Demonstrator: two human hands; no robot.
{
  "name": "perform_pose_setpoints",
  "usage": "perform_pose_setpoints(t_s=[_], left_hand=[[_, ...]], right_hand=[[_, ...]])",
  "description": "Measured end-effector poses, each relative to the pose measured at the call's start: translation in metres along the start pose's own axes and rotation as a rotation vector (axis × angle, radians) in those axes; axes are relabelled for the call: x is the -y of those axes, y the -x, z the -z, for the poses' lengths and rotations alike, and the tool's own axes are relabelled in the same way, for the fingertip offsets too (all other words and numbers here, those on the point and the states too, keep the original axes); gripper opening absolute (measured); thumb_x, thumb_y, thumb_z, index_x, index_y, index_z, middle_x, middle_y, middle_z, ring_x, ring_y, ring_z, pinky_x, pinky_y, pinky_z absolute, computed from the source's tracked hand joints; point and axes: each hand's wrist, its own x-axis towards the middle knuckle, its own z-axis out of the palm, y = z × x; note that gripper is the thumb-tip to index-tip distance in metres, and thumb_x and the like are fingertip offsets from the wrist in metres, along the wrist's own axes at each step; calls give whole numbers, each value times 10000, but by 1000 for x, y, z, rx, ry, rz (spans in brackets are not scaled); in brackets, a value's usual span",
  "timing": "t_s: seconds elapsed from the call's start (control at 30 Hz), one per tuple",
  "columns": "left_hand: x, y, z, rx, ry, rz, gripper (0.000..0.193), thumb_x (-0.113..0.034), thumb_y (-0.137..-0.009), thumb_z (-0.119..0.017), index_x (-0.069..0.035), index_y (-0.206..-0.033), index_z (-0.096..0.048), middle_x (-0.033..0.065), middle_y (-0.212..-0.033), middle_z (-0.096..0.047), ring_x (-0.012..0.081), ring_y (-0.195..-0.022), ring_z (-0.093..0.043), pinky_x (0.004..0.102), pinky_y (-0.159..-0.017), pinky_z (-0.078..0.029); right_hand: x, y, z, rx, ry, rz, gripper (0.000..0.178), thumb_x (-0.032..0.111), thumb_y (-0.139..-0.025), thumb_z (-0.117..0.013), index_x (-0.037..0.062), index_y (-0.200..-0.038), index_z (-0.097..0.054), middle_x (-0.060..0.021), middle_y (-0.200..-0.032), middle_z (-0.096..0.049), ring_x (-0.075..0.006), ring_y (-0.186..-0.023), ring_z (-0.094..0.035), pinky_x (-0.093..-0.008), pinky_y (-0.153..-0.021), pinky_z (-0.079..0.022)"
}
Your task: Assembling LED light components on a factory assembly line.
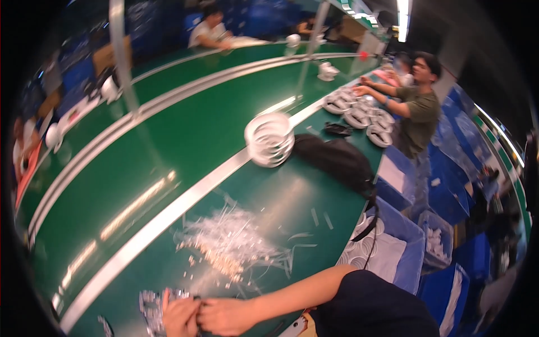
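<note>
My left hand [180, 318] and my right hand [223, 316] meet at the lower edge of the view, over the near end of the green bench. Fingers on both are curled in, and a small dark bit shows between them; what they grip is hidden. Next to my left hand lies a shiny, crinkled silvery-clear item [150, 308]. Just beyond the hands spreads a loose pile of thin clear plastic strips [230, 227], with many small beige pieces [223, 263] along its near side.
A stack of white rings [270, 139] stands by the metal rail [185, 205], beside a black bag [337, 162]. Blue bins [412, 238] line the right side. A co-worker [418, 106] handles white ring-shaped parts [359, 115] farther along; beyond the rail runs a green belt [185, 140].
</note>
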Motion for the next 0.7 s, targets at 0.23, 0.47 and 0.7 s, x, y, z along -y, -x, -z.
perform_pose_setpoints(t_s=[0.23,0.47,0.7], left_hand=[[12,-13,11,-68,43,71,260,60,-722,-545,-39,-948,-628,94,-972,-620,261,-899,-594,435,-915,-403],[27,26,30,-18,-32,120,187,57,-636,-545,-68,-761,-606,53,-956,-611,237,-948,-574,491,-973,-327],[20,29,24,149,17,165,174,-41,-613,-670,-99,-772,-629,39,-1057,-575,248,-1076,-509,517,-1021,-247]], right_hand=[[-2,0,29,83,206,-61,276,166,-695,-637,42,-940,-606,-121,-1114,-548,-277,-1114,-467,-476,-968,-330],[2,-7,23,37,211,-215,296,120,-662,-647,38,-943,-610,-88,-1165,-538,-287,-1140,-464,-473,-965,-335],[3,-4,24,85,224,-218,307,132,-680,-641,32,-968,-607,-83,-1192,-521,-289,-1151,-450,-470,-968,-333]])
